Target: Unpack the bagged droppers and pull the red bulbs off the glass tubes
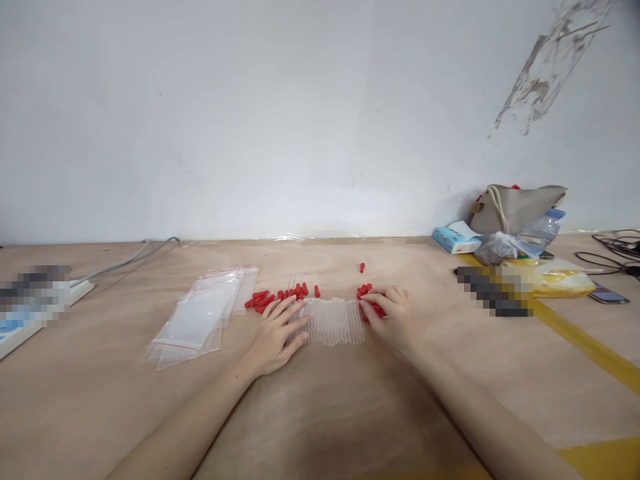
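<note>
A row of clear thin tubes (335, 321), like dropper tubes, lies side by side on the wooden table between my hands. My left hand (277, 337) rests palm down with fingers spread over the row's left end, holding nothing. At the right end, the thumb and fingertips of my right hand (393, 317) touch the outermost tube. That hand's fingers are curved but apart. Red rubber bulbs (265, 301) are heaped just beyond my left hand, and a smaller cluster of red bulbs (364, 291) sits partly hidden by my right fingers. One single red bulb (363, 267) lies farther back.
Clear zip bags (200, 320) lie overlapped at left, near a white power strip (75, 300). At right stand a blue tissue pack (456, 238), a grey bag (520, 210) and a yellow packet (565, 279). A phone (609, 294) and black cables (615, 250) are farther right.
</note>
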Motion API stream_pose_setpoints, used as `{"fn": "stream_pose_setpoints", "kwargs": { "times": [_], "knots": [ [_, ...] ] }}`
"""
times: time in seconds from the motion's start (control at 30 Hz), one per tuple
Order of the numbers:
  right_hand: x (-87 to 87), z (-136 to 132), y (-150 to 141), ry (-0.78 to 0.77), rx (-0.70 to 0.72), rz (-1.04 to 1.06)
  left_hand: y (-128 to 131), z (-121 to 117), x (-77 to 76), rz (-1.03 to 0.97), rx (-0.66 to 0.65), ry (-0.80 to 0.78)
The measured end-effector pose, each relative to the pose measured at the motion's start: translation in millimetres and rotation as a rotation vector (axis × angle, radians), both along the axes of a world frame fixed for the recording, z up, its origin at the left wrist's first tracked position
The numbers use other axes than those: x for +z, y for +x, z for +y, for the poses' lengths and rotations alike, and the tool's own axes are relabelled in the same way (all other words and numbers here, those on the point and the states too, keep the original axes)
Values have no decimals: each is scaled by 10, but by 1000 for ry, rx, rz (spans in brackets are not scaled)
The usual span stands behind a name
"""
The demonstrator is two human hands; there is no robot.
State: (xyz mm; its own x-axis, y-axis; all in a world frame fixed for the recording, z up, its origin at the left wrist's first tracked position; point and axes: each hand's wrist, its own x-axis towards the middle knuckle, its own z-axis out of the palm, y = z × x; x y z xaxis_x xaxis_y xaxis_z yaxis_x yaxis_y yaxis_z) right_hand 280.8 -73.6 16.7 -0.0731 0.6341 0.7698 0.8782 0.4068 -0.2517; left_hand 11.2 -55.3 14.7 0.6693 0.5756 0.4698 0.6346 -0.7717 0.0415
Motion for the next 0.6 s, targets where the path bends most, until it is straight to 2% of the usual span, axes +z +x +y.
{"fn": "stream_pose_setpoints", "kwargs": {
  "times": [0.13, 0.27, 0.4, 0.6],
  "knots": [
    [94, 92, -410, -194, -5, -104, 10, 24, 19, 78, -17, -18],
    [197, 369, -731, -478, -120, -102, -15, 7, 19, 82, 23, -31],
    [231, 668, -902, -732, -234, -5, -33, -8, -11, 43, 32, -24],
    [196, 912, -1018, -894, -285, 57, -38, -7, -32, 1, 47, 8]
  ]
}}
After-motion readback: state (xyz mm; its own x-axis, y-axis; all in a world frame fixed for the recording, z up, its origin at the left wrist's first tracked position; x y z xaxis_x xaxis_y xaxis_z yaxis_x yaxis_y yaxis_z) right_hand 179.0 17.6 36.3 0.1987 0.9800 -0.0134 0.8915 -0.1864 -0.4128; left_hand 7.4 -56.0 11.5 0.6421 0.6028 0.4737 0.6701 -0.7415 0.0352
